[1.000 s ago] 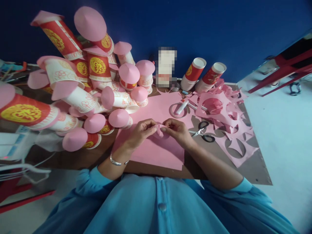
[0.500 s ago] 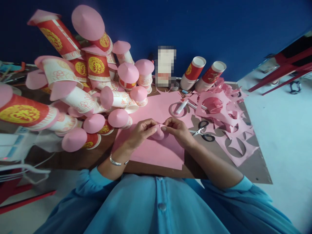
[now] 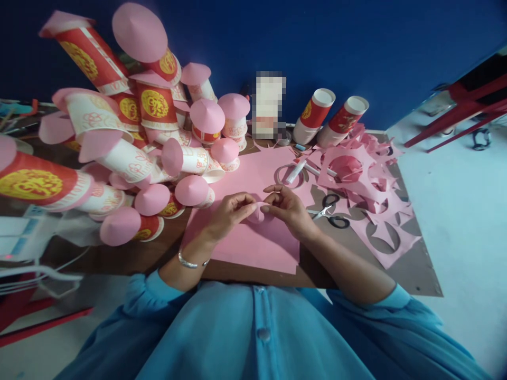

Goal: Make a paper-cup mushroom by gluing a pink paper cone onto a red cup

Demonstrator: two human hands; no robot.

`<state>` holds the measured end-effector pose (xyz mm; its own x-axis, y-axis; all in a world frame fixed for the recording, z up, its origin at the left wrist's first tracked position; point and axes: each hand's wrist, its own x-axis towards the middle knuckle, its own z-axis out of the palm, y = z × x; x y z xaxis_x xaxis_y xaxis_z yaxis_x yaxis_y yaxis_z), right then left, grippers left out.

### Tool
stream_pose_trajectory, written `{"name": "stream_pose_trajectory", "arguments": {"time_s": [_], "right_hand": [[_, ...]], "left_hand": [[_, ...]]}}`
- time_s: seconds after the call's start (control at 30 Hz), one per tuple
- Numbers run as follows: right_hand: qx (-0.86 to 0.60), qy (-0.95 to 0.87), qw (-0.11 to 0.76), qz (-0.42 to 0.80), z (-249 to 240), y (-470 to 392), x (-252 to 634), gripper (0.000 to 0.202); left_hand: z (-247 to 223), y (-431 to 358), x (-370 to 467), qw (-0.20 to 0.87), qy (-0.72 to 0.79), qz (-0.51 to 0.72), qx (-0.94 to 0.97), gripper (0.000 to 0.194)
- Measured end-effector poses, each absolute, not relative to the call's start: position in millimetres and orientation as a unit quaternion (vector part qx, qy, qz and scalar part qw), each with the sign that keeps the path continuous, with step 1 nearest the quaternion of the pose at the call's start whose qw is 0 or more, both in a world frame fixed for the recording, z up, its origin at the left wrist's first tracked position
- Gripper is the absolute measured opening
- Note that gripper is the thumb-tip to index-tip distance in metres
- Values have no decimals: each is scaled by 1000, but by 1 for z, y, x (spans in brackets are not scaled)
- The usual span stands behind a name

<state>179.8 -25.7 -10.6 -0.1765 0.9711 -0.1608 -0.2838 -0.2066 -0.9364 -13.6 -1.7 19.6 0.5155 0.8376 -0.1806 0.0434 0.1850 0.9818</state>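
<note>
Between my hands is a small pink paper disc [image 3: 258, 216], curled toward a cone where its edges meet. My left hand [image 3: 234, 212] pinches its left side between thumb and fingertips. On the other side my right hand [image 3: 285, 208] holds it by thumb and a finger, with the upper finger lifted off. Pink paper sheets [image 3: 249, 245] lie flat beneath both hands. Black-handled scissors [image 3: 325, 212] rest just right of my right hand. Behind it are a roll of tape [image 3: 282, 179] and a white glue tube [image 3: 296, 172].
Paper cups with pink cone tops [image 3: 154, 105] are heaped at the left. Two red-and-white cup stacks [image 3: 315, 117] lean at the back by the blue wall. Cut pink paper scraps [image 3: 382, 237] cover the table's right side. A blurred upright object [image 3: 269, 105] stands behind the sheets.
My right hand's upper finger has lifted away from the paper. The disc's edges are drawn closer together, and both hands stay in nearly the same place.
</note>
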Motion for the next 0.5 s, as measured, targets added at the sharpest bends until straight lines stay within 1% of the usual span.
{"name": "stream_pose_trajectory", "arguments": {"time_s": [0.13, 0.37, 0.5], "right_hand": [[-427, -422, 478, 641, -8, -28, 178, 55], [-423, -427, 472, 645, -9, -29, 176, 54], [-415, -400, 479, 662, -11, -28, 177, 56]], "left_hand": [[17, -1, -13, 644, 406, 298, 576, 28], [14, -3, -12, 633, 436, 291, 569, 24], [13, -1, -11, 642, 433, 306, 553, 30]]}}
